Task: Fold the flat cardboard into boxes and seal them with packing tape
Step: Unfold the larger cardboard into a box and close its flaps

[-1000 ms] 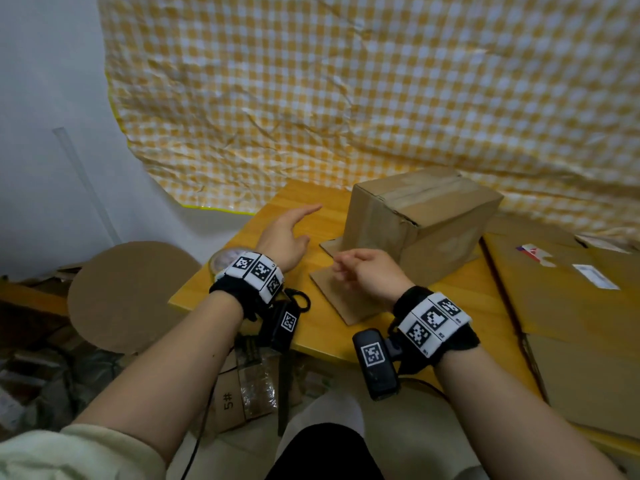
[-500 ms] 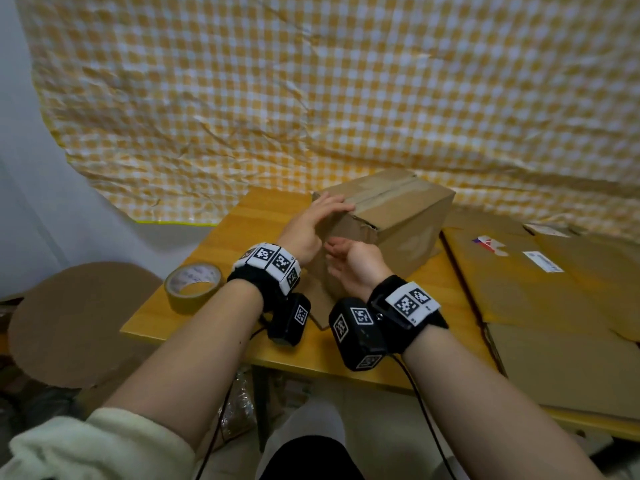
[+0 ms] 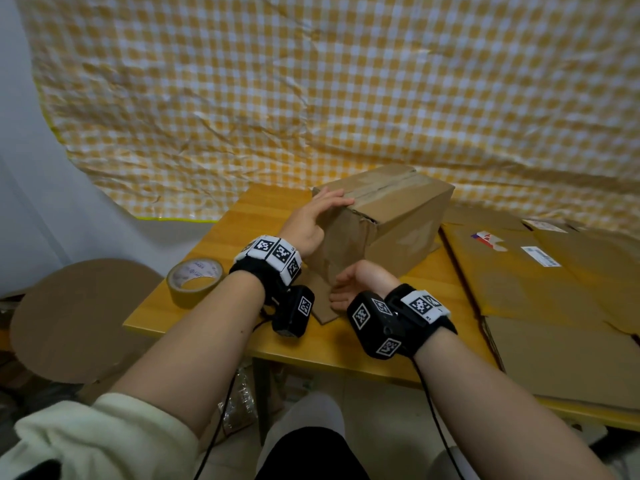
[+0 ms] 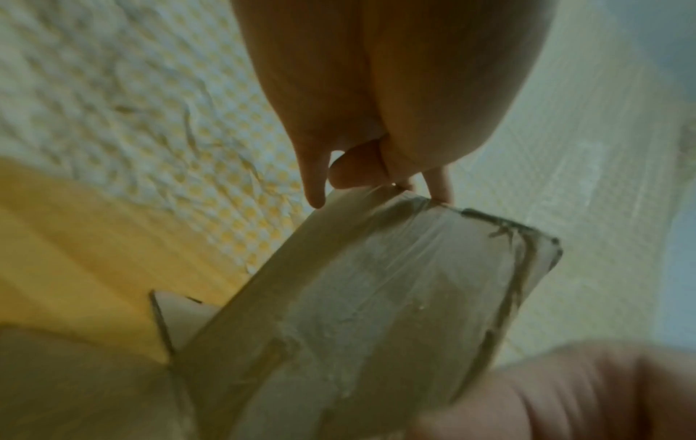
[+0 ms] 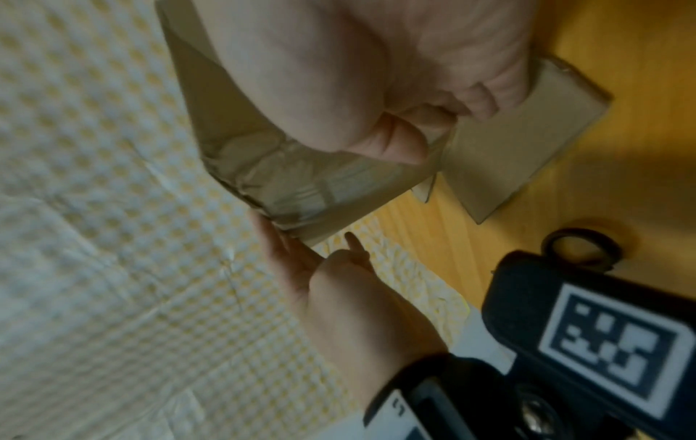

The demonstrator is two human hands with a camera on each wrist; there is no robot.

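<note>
A brown cardboard box point(image 3: 391, 220) stands tilted on the wooden table point(image 3: 214, 313), its top seam taped and one bottom flap point(image 3: 320, 301) lying flat towards me. My left hand point(image 3: 322, 216) lies with straight fingers over the box's near top corner; the left wrist view shows the fingertips point(image 4: 316, 196) touching that edge of the box point(image 4: 376, 297). My right hand point(image 3: 349, 282) sits low at the near bottom edge. In the right wrist view, its thumb and curled fingers point(image 5: 482, 101) pinch the box point(image 5: 312, 184) just above the flap point(image 5: 519, 148). A roll of brown packing tape point(image 3: 194, 282) lies left of the hands.
Flattened cardboard sheets point(image 3: 540, 282) with labels cover the right half of the table. A yellow checked cloth point(image 3: 346, 98) hangs right behind the box. A round cardboard-coloured stool point(image 3: 79, 317) stands left of the table, below its near edge.
My left hand left the tabletop and came to rest on the box's near top corner. My right hand dropped to the bottom edge and took hold. The box now leans.
</note>
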